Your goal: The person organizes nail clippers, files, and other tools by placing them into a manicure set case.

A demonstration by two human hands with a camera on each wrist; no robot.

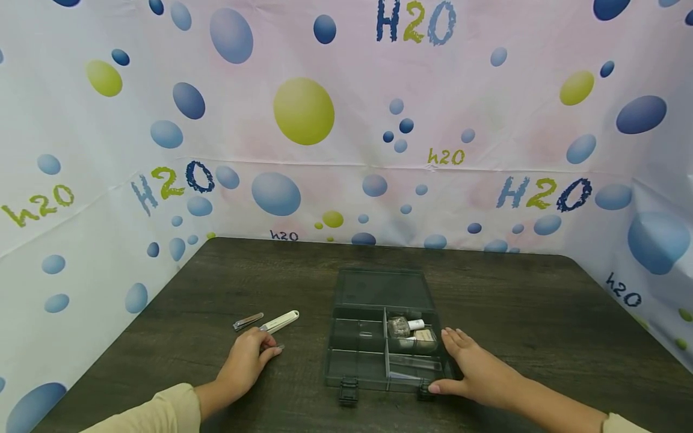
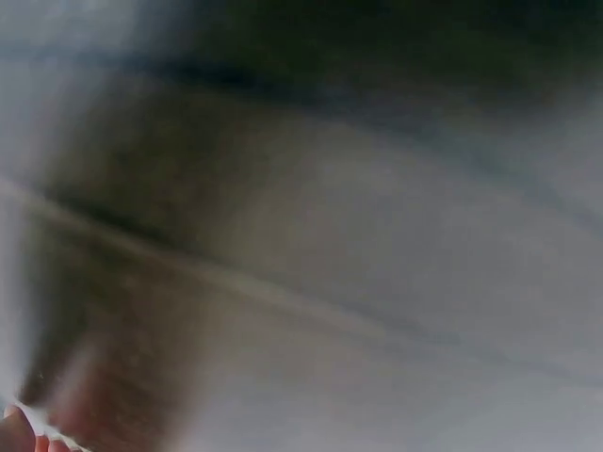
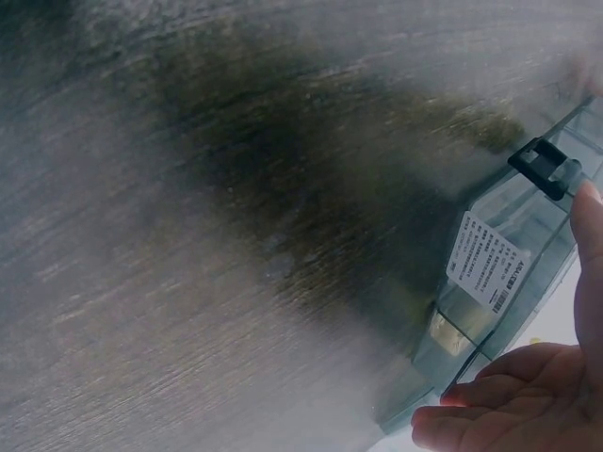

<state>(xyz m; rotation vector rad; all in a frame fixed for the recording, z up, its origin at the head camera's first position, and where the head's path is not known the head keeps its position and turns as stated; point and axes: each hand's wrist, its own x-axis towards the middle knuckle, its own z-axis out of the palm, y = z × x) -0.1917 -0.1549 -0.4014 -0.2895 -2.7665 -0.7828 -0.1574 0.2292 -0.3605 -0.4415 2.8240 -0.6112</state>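
Note:
In the head view my left hand (image 1: 243, 364) rests low over the table, its fingers bent towards the thumb. A small clear, greyish thing (image 1: 280, 346) shows at the thumb tip, apparently pinched there. Just beyond the knuckles lie a metal nail clipper (image 1: 248, 322) and a tool with a cream handle (image 1: 281, 321). My right hand (image 1: 479, 370) touches the right side of a dark transparent compartment box (image 1: 357, 362) with straight fingers, its thumb at the front latch (image 1: 425, 390). Inside the back right compartment lie nail polish bottles (image 1: 399, 326). The left wrist view is mostly blurred.
The box's lid (image 1: 384, 288) lies folded back behind it. A divider separates left and right compartments; flat clear pieces (image 1: 414, 362) lie in the front right one. A label (image 3: 487, 262) shows through the box. A printed curtain (image 1: 303, 198) surrounds the dark wooden table (image 1: 520, 307).

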